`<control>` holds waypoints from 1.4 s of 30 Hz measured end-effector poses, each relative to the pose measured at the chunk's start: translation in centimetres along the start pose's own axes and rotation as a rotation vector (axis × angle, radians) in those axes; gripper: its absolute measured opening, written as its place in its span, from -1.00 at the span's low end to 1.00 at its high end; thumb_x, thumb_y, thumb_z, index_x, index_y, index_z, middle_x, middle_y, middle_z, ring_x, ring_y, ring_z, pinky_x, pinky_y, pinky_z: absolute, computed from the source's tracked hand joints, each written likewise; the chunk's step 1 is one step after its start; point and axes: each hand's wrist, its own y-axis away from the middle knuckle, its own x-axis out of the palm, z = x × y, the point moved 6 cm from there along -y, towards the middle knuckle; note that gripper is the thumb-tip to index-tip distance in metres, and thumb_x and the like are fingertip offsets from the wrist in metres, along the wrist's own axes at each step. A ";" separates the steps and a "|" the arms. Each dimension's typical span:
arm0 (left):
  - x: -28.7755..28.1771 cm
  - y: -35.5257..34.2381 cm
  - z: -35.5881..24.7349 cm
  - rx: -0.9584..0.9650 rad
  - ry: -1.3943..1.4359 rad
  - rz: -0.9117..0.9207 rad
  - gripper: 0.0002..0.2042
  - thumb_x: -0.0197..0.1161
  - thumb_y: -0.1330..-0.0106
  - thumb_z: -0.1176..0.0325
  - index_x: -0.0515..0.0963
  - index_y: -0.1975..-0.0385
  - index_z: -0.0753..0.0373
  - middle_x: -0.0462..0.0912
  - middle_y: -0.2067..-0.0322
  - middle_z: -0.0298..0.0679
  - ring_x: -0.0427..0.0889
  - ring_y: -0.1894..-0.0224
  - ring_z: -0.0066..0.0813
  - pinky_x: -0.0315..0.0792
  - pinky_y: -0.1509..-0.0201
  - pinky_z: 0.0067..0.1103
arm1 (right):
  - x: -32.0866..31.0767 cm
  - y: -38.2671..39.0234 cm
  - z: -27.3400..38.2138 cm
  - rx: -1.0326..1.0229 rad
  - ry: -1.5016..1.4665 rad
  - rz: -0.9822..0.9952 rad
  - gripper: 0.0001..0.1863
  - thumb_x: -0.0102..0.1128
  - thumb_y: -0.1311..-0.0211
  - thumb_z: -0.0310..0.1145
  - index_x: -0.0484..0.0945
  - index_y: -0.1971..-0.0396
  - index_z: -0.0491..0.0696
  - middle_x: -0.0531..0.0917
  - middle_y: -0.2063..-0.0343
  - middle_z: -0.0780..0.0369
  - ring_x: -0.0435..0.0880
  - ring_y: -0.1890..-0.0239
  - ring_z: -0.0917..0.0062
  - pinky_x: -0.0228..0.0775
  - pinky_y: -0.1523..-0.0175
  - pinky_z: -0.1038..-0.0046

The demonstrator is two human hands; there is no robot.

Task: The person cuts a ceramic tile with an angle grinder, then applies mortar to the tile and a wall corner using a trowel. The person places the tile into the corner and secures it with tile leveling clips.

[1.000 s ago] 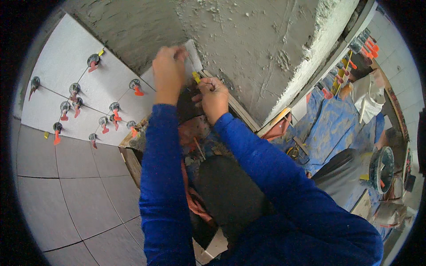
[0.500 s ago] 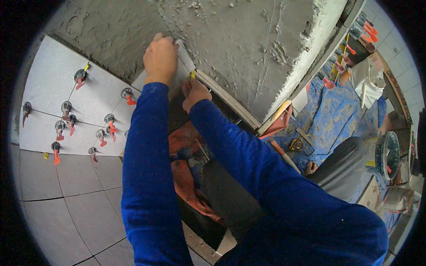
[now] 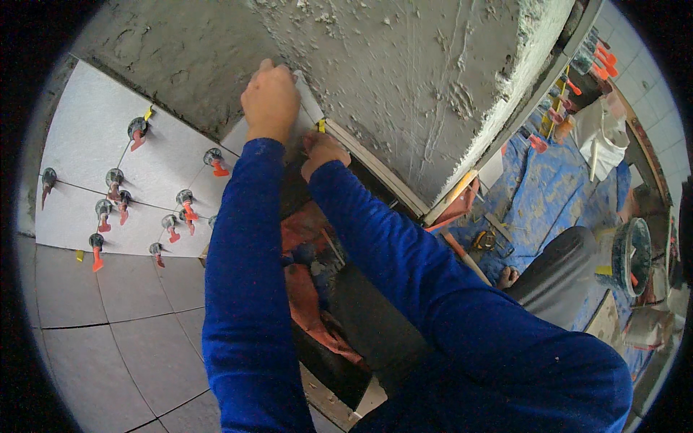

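Observation:
At the wall corner, my left hand (image 3: 271, 101) is closed over the upper edge of a white tile piece (image 3: 310, 101); its fingertips are partly hidden. Just below and to the right, my right hand (image 3: 326, 154) is closed in a pinch by a small yellow spacer (image 3: 321, 125) at the tile's lower right edge. What lies deeper between those fingers is hidden. Left of my arms, larger white tiles (image 3: 79, 141) cover the wall, with several round dark levelling clips with red handles (image 3: 137, 132) at their joints. Wet grey mortar (image 3: 404, 79) coats the wall above and right.
Grey tiles (image 3: 72, 285) run below the white ones. A narrow tile strip (image 3: 379, 169) edges the right wall's base. Reddish cloth (image 3: 303, 296) lies between my arms. To the right are a blue tarp (image 3: 530, 187), a tape measure (image 3: 484, 240), a bucket (image 3: 635, 256) and a white bag (image 3: 600, 137).
The whole view has shifted slightly, so the scene sits a little further right and lower. My hands stay at the same tile piece; the right fingers look a little more tucked in.

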 end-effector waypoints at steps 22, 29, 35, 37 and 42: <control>0.2 0.3 0.2 0.023 0.009 -0.041 -0.78 0.26 -0.37 0.21 0.70 0.28 0.24 0.62 0.12 -0.11 0.67 0.03 0.01 0.57 0.02 -0.14 | -1.4 0.2 2.7 0.024 0.349 0.283 -0.29 0.37 -0.09 -0.15 0.45 -0.30 0.00 0.59 -0.23 0.16 0.58 -0.29 0.22 0.48 -0.30 0.19; 0.1 0.3 0.2 0.021 0.027 -0.043 -0.79 0.26 -0.37 0.22 0.71 0.31 0.22 0.62 0.12 -0.15 0.67 0.01 -0.05 0.58 0.01 -0.16 | -1.6 0.2 2.5 0.097 0.332 0.298 -0.32 0.29 -0.16 -0.17 0.43 -0.31 -0.02 0.56 -0.27 0.16 0.56 -0.31 0.19 0.49 -0.28 0.16; 0.3 0.3 0.2 0.007 0.014 -0.034 -0.80 0.25 -0.37 0.24 0.71 0.31 0.22 0.62 0.13 -0.13 0.67 0.02 -0.03 0.58 0.03 -0.15 | -2.2 0.5 3.5 0.087 0.421 0.293 -0.42 0.34 -0.11 -0.23 0.54 -0.21 0.16 0.62 -0.21 0.23 0.59 -0.28 0.23 0.54 -0.23 0.14; 0.2 0.3 0.2 0.030 0.032 -0.048 -0.81 0.24 -0.37 0.25 0.70 0.32 0.23 0.62 0.14 -0.12 0.67 0.03 -0.03 0.57 0.02 -0.16 | -2.2 0.5 3.3 0.115 0.398 0.247 -0.46 0.35 -0.10 -0.29 0.57 -0.17 0.15 0.65 -0.16 0.23 0.62 -0.25 0.23 0.55 -0.21 0.16; -0.1 0.7 1.2 0.071 0.176 -0.098 -0.82 0.25 -0.36 0.30 0.71 0.21 0.23 0.61 0.14 -0.07 0.65 0.03 0.02 0.54 -0.02 -0.19 | -3.7 5.3 4.8 -0.160 0.190 0.105 -0.63 0.23 -0.30 -0.47 0.55 -0.11 -0.09 0.72 0.07 0.16 0.73 0.02 0.42 0.55 -0.05 0.40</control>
